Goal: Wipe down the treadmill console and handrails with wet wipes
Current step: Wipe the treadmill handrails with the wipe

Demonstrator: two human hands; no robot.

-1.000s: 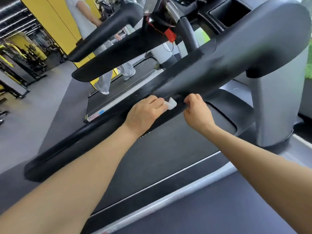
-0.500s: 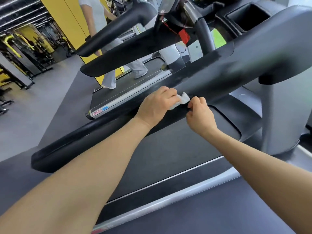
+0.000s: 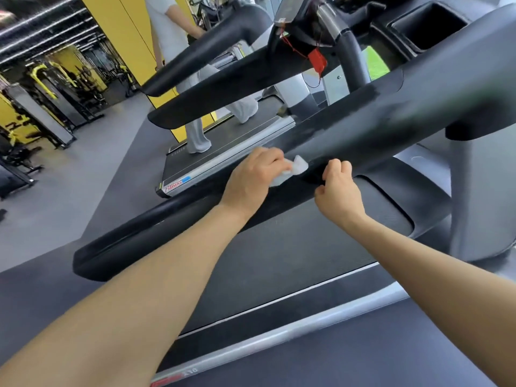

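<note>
Holding the wet wipe (image 3: 290, 170) on the near handrail (image 3: 363, 135), your left hand (image 3: 251, 181) pinches only its edge; your right hand (image 3: 336, 188), fingers curled, seems empty. It may slip off the rail's rounded top if you press sideways.

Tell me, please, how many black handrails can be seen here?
3. The near handrail runs under both hands, a second handrail lies beyond it, and a third handrail is farthest, beside the walking person. Others may be hidden.
</note>
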